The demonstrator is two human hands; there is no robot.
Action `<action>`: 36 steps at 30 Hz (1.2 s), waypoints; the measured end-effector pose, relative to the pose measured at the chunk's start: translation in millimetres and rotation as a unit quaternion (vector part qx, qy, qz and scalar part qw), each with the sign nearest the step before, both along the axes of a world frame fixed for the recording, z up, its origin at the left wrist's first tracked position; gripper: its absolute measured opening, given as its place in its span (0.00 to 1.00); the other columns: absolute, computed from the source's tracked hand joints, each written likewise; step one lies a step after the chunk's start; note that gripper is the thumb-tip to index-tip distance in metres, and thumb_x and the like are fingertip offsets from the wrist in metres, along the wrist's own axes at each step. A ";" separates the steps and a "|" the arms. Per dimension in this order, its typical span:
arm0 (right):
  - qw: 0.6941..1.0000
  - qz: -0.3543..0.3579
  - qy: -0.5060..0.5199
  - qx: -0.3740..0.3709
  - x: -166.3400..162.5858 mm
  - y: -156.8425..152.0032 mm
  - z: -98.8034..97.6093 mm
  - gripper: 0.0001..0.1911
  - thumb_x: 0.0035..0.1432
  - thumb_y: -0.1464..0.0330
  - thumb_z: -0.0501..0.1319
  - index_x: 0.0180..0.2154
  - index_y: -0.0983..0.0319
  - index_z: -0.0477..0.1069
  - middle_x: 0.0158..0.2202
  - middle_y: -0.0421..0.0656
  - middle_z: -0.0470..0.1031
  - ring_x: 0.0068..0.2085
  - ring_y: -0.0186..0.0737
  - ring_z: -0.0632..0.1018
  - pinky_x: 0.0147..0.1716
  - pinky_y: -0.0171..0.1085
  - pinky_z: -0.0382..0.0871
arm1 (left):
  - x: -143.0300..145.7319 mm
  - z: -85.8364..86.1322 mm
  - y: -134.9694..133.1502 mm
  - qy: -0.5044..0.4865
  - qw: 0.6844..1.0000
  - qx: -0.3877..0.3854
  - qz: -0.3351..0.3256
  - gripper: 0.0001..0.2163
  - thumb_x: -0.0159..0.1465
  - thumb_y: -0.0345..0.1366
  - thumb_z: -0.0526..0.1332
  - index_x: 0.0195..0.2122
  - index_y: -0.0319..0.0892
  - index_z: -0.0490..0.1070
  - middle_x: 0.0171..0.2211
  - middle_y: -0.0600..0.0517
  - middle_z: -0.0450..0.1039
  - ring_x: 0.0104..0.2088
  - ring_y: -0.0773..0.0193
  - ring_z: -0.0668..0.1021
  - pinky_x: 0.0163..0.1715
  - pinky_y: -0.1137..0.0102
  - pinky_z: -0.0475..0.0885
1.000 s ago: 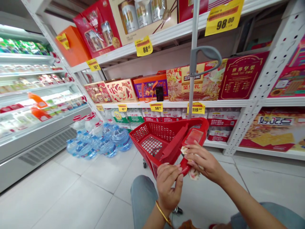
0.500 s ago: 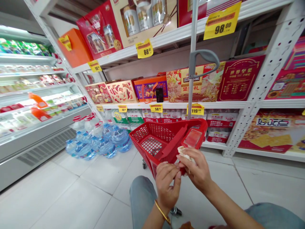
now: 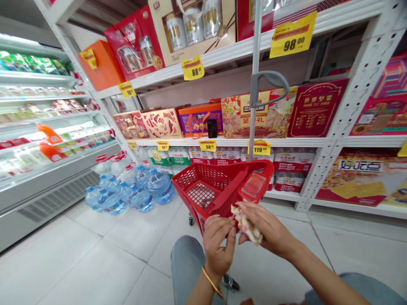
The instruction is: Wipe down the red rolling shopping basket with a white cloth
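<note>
1. Nearest, below the red basket's near edge, is my left knee (image 3: 187,264); a gold bracelet (image 3: 210,280) circles my left wrist.
2. My left hand (image 3: 219,243) is at the basket's near edge, fingers bent; I cannot tell whether they clamp it.
3. My right hand (image 3: 270,231), just right of the left one, has its fingers clamped on a crumpled whitish cloth (image 3: 247,224), beside the basket's near end.
4. The red basket (image 3: 229,190) stands on wheels just beyond my hands, a clear-windowed panel (image 3: 254,186) on its right.
5. Left of the basket, blue water bottles (image 3: 159,186) crowd the floor (image 3: 127,245).
6. Behind the basket, white shelving (image 3: 297,141) carries gift boxes (image 3: 314,110).
</note>
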State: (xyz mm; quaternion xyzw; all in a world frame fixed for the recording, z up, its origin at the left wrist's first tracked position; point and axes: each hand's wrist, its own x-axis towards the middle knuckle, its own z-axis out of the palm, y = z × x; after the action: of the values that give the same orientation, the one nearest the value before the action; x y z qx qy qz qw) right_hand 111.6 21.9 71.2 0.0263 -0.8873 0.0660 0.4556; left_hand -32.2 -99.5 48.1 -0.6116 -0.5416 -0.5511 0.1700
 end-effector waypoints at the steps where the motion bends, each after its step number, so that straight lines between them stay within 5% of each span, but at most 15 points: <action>1: 1.000 0.013 -0.006 -0.009 -2.6 -2.4 1.1 0.34 0.61 0.64 0.61 0.64 0.65 0.53 0.47 0.54 0.75 0.57 0.46 0.71 0.54 0.46 0.70 | -0.1 0.7 -0.5 -0.001 1.000 0.001 -0.002 0.08 0.61 0.27 0.59 0.38 0.43 0.75 0.33 0.50 0.78 0.35 0.63 0.78 0.42 0.62 0.73; 7: 0.996 0.058 -0.070 -0.023 -11.6 -3.8 9.9 0.22 0.63 0.63 0.58 0.56 0.65 0.64 0.53 0.58 0.71 0.56 0.43 0.72 0.50 0.40 0.71 | -3.1 2.1 -4.8 0.001 1.000 -0.003 -0.010 0.06 0.61 0.26 0.59 0.36 0.42 0.74 0.31 0.50 0.77 0.34 0.63 0.78 0.42 0.61 0.72; 13: 0.991 0.057 -0.120 0.004 -8.0 5.4 17.2 0.15 0.64 0.67 0.55 0.52 0.62 0.67 0.46 0.51 0.77 0.49 0.40 0.77 0.53 0.46 0.69 | -10.4 0.8 -8.5 -0.008 1.000 -0.011 -0.020 0.08 0.61 0.27 0.60 0.39 0.44 0.75 0.33 0.50 0.78 0.35 0.62 0.78 0.42 0.61 0.73; 25: 0.996 0.005 -0.092 0.013 5.9 25.1 4.0 0.18 0.62 0.74 0.53 0.53 0.60 0.67 0.48 0.50 0.76 0.53 0.41 0.74 0.57 0.50 0.66 | -15.0 1.8 -16.6 -0.012 1.000 -0.018 -0.021 0.08 0.62 0.26 0.60 0.38 0.44 0.75 0.34 0.50 0.79 0.36 0.63 0.79 0.43 0.60 0.73; 36: 0.998 0.003 -0.062 0.032 -16.1 -24.3 11.9 0.16 0.64 0.67 0.54 0.52 0.64 0.68 0.43 0.51 0.78 0.49 0.42 0.76 0.53 0.46 0.71 | -14.8 3.3 -21.4 -0.017 1.000 -0.007 -0.009 0.05 0.61 0.28 0.60 0.34 0.43 0.75 0.30 0.51 0.78 0.33 0.63 0.79 0.41 0.62 0.74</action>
State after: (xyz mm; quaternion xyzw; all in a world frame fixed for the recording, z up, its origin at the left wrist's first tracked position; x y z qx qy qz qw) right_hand 95.5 -2.4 83.1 0.0390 -0.9154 0.0404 0.3985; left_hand -47.0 -120.9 51.4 -0.6081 -0.5428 -0.5590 0.1521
